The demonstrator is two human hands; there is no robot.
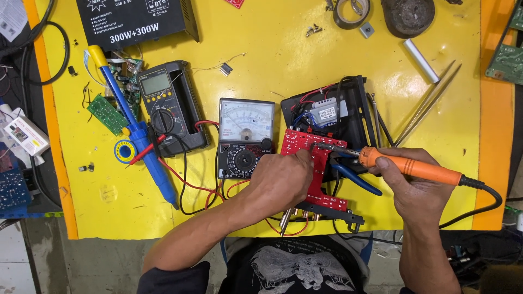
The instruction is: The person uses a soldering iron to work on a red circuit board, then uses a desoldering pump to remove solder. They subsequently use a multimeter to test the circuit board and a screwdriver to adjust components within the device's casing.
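A red circuit board [313, 142] stands tilted on the yellow table [283, 49], beside an open black device case [348, 109] with coloured wires. My left hand [280, 179] rests on the board's left side and holds it steady. My right hand [411, 188] grips an orange-handled soldering iron [414, 166]; its metal tip points left and touches the upper part of the board. Blue-handled pliers [357, 179] lie under the iron.
An analog multimeter [245, 136] and a digital multimeter [166, 106] with red and black leads sit left of the board. A blue desoldering pump [141, 141], a black amplifier box [136, 19], tape roll [351, 12], tweezers [427, 100] and small green boards lie around.
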